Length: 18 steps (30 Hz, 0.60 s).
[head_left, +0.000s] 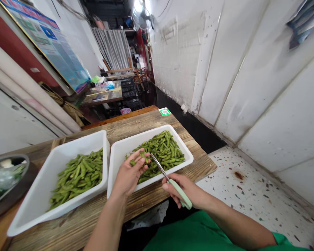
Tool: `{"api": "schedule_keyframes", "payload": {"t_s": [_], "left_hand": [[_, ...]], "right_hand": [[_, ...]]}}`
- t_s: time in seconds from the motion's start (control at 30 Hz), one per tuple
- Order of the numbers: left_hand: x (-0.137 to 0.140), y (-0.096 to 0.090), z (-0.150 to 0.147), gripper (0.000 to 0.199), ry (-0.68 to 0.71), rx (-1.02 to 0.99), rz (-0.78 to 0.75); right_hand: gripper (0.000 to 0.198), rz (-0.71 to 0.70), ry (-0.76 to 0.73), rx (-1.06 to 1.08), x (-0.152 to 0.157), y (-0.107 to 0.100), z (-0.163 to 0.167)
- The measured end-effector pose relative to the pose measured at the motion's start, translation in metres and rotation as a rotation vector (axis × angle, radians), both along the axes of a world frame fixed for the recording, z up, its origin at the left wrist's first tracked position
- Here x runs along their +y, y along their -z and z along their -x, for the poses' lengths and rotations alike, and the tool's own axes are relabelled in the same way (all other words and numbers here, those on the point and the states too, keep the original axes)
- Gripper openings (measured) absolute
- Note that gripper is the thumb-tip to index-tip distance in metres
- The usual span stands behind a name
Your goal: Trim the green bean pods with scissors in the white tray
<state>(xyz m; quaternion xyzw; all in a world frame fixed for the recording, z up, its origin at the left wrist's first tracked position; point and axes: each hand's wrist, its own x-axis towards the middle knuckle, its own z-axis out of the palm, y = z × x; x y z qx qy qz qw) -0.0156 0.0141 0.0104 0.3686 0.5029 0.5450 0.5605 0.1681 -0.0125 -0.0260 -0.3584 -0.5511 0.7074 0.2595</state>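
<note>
My left hand (129, 173) is closed on a few green edamame pods (144, 156) above the right-hand white tray (117, 152). In my right hand (183, 191) is a pair of scissors (178, 191) with pale green handles. Their metal blades point up and to the left, with the tips close to the pods in my left fingers. A heap of edamame pods (170, 148) fills much of the right tray. To the left stands a second white tray (64, 150), which holds another pile of edamame pods (81, 172).
Both trays rest on a wooden table (196, 153). A dark round basin (28, 174) with vegetables and plastic bags sits at the left edge. A green QR code card (164, 111) lies at the far corner. A white wall (251, 76) runs along the right.
</note>
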Motion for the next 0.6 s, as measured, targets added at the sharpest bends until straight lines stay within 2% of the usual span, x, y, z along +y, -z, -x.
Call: {"api": "schedule_keyframes", "payload": {"t_s": [0.23,0.47,0.6], "left_hand": [[-0.002,0.008,0.002,0.050,0.020,0.216,-0.006],[-0.001,0.011,0.002,0.041,-0.093,0.142,0.029],[-0.004,0.008,0.000,0.033,-0.042,0.178,0.013]], "right_hand": [[0.040,-0.093,-0.100,-0.099,0.002,-0.008,-0.007],[0.039,-0.044,-0.094,-0.069,0.001,-0.007,-0.007],[0.038,-0.049,-0.079,-0.074,0.003,-0.007,-0.005]]}}
